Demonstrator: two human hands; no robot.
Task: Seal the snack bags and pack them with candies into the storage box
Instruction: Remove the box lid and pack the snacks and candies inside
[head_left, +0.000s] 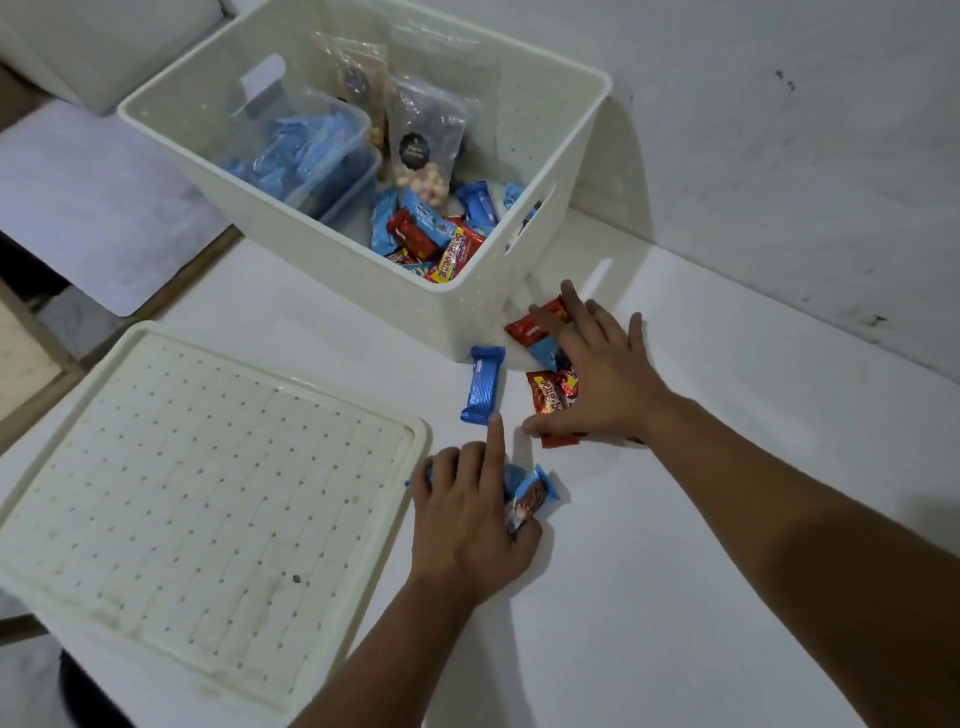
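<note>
The remaining candies lie loose on the white table (675, 519) just in front of the near right corner of the storage box (467, 312), which already holds upright snack bags (423, 140) and a heap of wrapped candies (431, 234) on its floor. The blue bar (483, 384) lies between the two hands, its long axis running roughly toward and away from the person, its far end just beside the box wall and its near end just beside the tip of the left index finger. The left hand (467, 519) rests on the table with that index finger extended toward the bar, while the other fingers are curled over a small blue-wrapped candy (532, 496); it appears to grip that piece. The right hand (602, 374) lies spread flat, fingers straight and splayed, over a cluster of red candies (545, 395) and one light-blue piece; it presses or covers them and no closed grasp is visible. Judgement: the left hand is nearer the blue bar, yet it is occupied; the right hand is the better placed to sweep its cluster together. The box opening lies ahead and to the left of both hands. The box lid (208, 493) lies flat on the table, to the left of the left hand.
</note>
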